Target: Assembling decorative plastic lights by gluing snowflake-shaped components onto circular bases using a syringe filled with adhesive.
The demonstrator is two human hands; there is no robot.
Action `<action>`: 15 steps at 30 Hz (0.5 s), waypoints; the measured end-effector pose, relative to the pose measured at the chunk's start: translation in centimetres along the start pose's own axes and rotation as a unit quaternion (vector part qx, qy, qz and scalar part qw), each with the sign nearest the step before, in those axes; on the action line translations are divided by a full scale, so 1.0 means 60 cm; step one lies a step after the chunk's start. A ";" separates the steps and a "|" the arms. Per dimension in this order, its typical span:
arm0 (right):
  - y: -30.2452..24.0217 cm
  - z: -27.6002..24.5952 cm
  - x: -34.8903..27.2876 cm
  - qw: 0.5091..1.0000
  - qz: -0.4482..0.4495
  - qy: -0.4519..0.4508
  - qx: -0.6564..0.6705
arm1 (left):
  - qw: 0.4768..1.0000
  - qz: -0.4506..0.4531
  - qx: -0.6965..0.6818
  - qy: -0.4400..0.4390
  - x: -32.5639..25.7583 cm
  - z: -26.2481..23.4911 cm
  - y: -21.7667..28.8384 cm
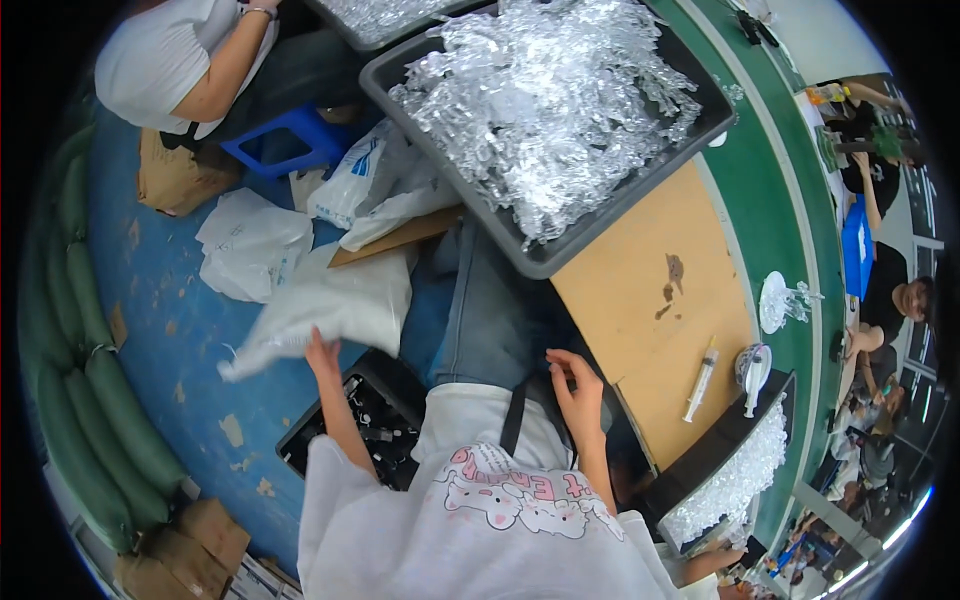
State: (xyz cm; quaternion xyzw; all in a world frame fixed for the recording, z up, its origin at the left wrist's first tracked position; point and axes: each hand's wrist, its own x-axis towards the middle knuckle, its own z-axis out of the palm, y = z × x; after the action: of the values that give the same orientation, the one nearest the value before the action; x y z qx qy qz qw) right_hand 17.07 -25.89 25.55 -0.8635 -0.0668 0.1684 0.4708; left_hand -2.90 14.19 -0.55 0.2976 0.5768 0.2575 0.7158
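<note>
My left hand (324, 358) reaches down at my left side, fingers stretched out against the lower edge of a full white sack (340, 300). The sack lies beside my left leg, and its contents cannot be seen. Just below that hand stands a black crate (300, 445) holding small dark and clear parts. Over my right thigh, near the edge of the tan work board (650, 310), hovers my right hand (578, 392). Its fingers are loosely bent and apart, with nothing in them.
A large black tray (548, 262) heaped with clear plastic pieces (560, 110) stands ahead. On the board lies a syringe (702, 380), near a small round container (752, 368). Another tray (690, 480) is at right. A blue stool (290, 145) and a seated person (190, 70) are far left.
</note>
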 end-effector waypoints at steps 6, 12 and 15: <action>0.021 -0.041 -0.029 0.998 -0.028 0.048 0.015 | 0.999 -0.021 0.023 0.006 -0.097 -0.043 -0.131; -0.023 -0.115 -0.103 0.995 -0.037 -0.062 0.071 | 0.999 -0.017 -0.005 -0.047 0.012 0.034 -0.043; -0.035 -0.178 -0.148 0.991 0.008 0.026 0.128 | 0.997 -0.059 0.036 -0.021 -0.014 0.110 -0.072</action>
State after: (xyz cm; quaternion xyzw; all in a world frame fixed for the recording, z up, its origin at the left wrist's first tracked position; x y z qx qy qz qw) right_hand 12.67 -35.63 34.67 -0.8009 -0.0253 0.1571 0.5773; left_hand 3.53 9.79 -2.06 0.2934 0.5871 0.1875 0.7308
